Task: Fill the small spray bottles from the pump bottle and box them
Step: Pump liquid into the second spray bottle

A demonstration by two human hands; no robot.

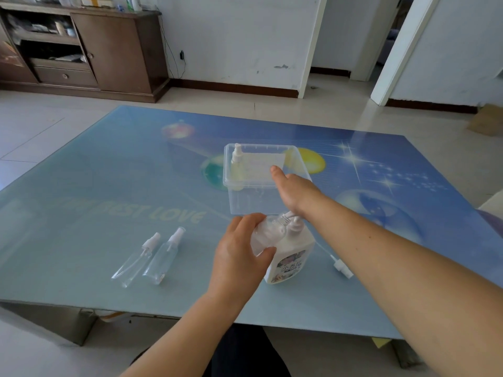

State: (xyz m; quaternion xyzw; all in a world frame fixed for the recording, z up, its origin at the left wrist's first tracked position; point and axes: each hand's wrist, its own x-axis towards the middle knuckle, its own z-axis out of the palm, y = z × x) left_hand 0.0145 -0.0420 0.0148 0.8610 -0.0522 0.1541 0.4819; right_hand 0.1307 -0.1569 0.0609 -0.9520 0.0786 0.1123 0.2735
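Gripping a small clear spray bottle (pixel 265 235) with its cap off, the left hand (pixel 239 257) wraps fingers and thumb round it and tilts its threaded neck toward the spout of the pump bottle (pixel 291 254), which stands on the tabletop (pixel 109 186) just beside it. The right hand (pixel 292 190) reaches over the pump head, palm down; whether its grip is pressing or curled round the pump cannot be told from here. Behind them sits a clear plastic box (pixel 261 178) with one filled spray bottle (pixel 236 165) leaning in its left corner. Two empty capped spray bottles (pixel 148 258) lie side by side to the left, and a loose spray cap (pixel 341 266) with its tube lies right of the pump bottle.
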